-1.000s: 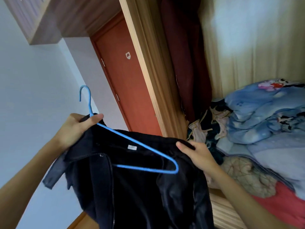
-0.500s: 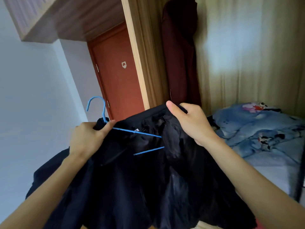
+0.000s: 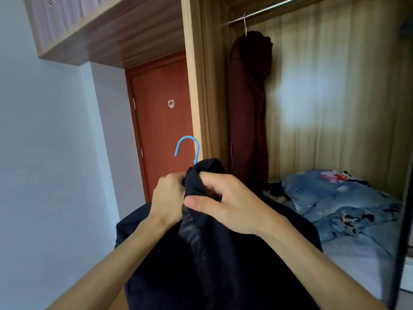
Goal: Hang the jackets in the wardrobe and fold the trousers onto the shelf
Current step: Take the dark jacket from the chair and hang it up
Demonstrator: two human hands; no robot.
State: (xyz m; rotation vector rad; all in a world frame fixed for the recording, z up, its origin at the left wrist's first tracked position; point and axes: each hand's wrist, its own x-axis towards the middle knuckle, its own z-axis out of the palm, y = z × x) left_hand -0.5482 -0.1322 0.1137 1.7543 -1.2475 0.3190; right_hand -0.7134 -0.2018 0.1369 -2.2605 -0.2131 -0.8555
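Note:
A black jacket [image 3: 219,260] hangs bunched in front of me on a blue hanger [image 3: 190,146]; only the hook shows above the collar. My left hand [image 3: 169,195] grips the jacket's collar at the hanger's neck. My right hand [image 3: 225,202] pinches the same collar from the right, thumb across the fabric. Both hands touch at the collar, below and left of the wardrobe's metal rail [image 3: 268,7]. A dark red jacket [image 3: 248,104] hangs from that rail on a thin hanger.
The wardrobe's wooden side panel [image 3: 196,74] stands just behind the blue hook. A blue quilt and mixed clothes [image 3: 339,202] pile on the wardrobe floor at right. An orange-red door [image 3: 161,121] is behind, a pale wall at left, an overhead cupboard [image 3: 93,27] above.
Both hands came together at the collar and the jacket now covers the hanger's bar. The hook rose and shifted right toward the wardrobe. My view tilted up, showing the rail.

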